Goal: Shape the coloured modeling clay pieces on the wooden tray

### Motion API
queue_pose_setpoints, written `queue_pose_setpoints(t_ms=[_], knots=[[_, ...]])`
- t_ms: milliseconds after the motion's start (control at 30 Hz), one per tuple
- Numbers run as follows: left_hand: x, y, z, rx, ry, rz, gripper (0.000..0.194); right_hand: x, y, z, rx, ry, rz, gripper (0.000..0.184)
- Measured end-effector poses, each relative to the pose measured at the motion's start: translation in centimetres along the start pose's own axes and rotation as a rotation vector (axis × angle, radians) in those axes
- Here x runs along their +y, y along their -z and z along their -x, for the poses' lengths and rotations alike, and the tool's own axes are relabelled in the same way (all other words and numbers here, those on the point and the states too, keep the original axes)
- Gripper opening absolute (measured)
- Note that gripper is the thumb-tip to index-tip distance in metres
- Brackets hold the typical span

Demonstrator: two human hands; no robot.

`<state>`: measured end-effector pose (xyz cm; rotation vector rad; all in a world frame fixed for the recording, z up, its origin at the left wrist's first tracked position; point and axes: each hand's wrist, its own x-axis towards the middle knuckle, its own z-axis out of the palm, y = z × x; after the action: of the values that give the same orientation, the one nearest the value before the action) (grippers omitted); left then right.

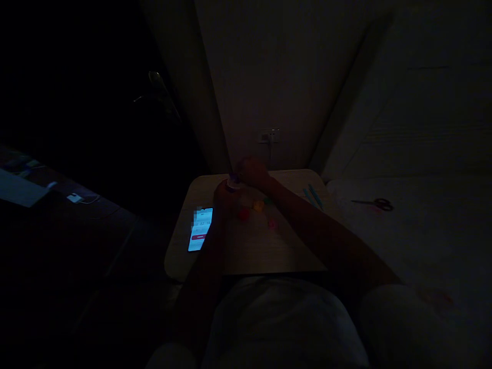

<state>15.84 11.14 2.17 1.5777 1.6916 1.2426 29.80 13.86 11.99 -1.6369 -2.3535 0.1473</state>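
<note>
The scene is very dark. Near the far edge of the small wooden table, my left hand [224,201] is wrapped round a small tub [232,183] that looks pale with a purple edge. Just above and to the right of it is my right hand [252,171], its fingers curled together at the tub's top. A bit of purple shows by those fingers, but what they hold is too dark to name. A red lump [243,213], a yellow lump [258,206], a green piece [268,201] and a pink piece [272,223] lie between my forearms.
A lit phone [200,233] lies at the table's left, partly behind my left forearm. Two blue stick-like tools [313,197] rest at the right edge of the table [265,256]. Scissors [380,204] lie on a pale surface farther right. A wall socket [268,136] has a cable plugged in.
</note>
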Motion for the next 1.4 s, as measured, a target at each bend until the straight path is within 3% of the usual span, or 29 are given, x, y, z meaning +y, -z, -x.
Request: queue_pose_setpoints(t_ms=[133,400,667,767,933,1167,1267,1400], knots=[[0.0,-0.3,0.2,-0.004,-0.052,0.017,0.043,-0.6,-0.8,-0.5,0.021,0.086,0.208,0.031],[-0.1,-0.6,0.6,-0.031,-0.056,-0.011,0.045,-1.2,-2.6,-2.0,-0.183,0.025,0.241,0.032],[-0.9,-0.6,-0.3,0.010,-0.025,0.063,0.043,-1.3,-0.9,-2.2,0.047,0.078,0.236,0.030],[-1.2,-0.4,-0.9,0.033,-0.008,-0.002,0.041,-1.4,-1.0,-2.1,0.104,0.099,0.234,0.033],[-1.2,0.2,-0.9,0.055,0.056,-0.083,0.046,-1.3,-1.8,-2.1,0.039,0.089,0.219,0.033],[-0.2,1.0,-0.5,0.104,0.122,0.002,0.073,-1.4,-2.6,-3.2,0.042,-0.020,0.080,0.033],[0.5,2.0,-0.2,0.145,0.127,-0.043,0.065,-1.4,-2.7,-3.5,0.004,-0.101,-0.006,0.033],[1.3,3.5,0.2,0.179,0.122,-0.050,0.035,-0.9,-2.9,-3.6,0.011,-0.151,-0.056,0.031]])
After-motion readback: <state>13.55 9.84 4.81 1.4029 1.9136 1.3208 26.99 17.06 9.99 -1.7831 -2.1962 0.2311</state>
